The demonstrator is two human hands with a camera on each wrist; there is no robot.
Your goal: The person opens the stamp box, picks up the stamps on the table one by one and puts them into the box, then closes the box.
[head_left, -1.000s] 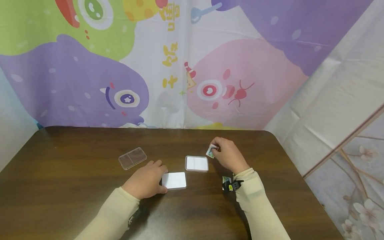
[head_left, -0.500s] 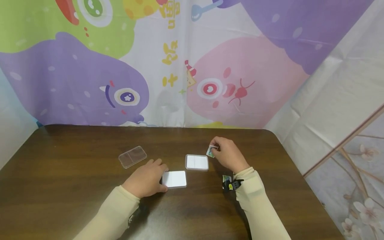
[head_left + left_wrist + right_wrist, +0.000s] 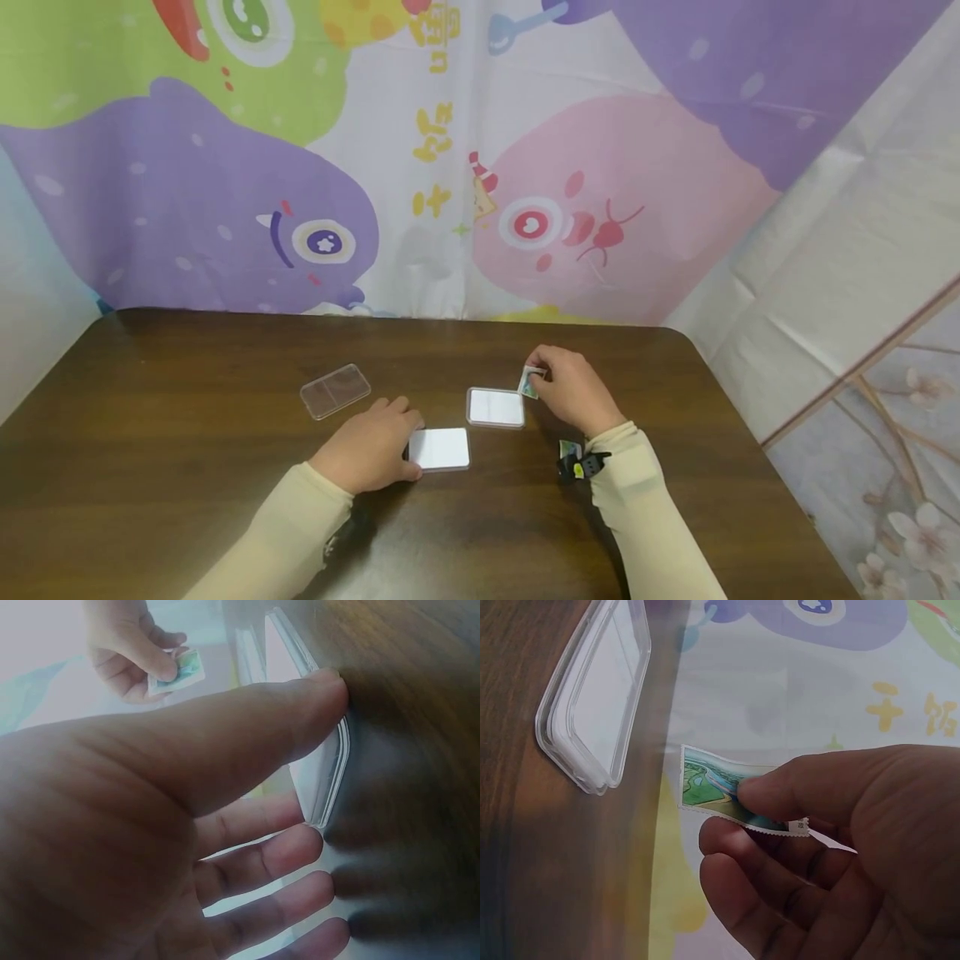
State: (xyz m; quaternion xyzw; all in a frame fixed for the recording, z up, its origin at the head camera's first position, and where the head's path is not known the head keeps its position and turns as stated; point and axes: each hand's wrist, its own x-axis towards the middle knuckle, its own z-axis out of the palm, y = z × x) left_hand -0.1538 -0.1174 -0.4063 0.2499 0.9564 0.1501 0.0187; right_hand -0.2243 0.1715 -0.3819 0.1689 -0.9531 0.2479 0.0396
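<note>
My right hand pinches a postage stamp between thumb and forefinger. The stamp has perforated edges and a green and blue landscape, and it bows slightly. Just left of it in the head view lies a clear plastic case with a white insert. With thumb and forefinger at its edges, my left hand holds a second such case on the table. Its other fingers extend past the case in the left wrist view. The left end of this case is hidden by the hand.
A clear empty lid lies at the left on the brown wooden table. Another stamp is partly covered by the dark strap device at my right wrist. Behind the table hangs a cartoon-printed cloth.
Both hands keep their grips and stay nearly in place. The whole head view shifts slightly.
</note>
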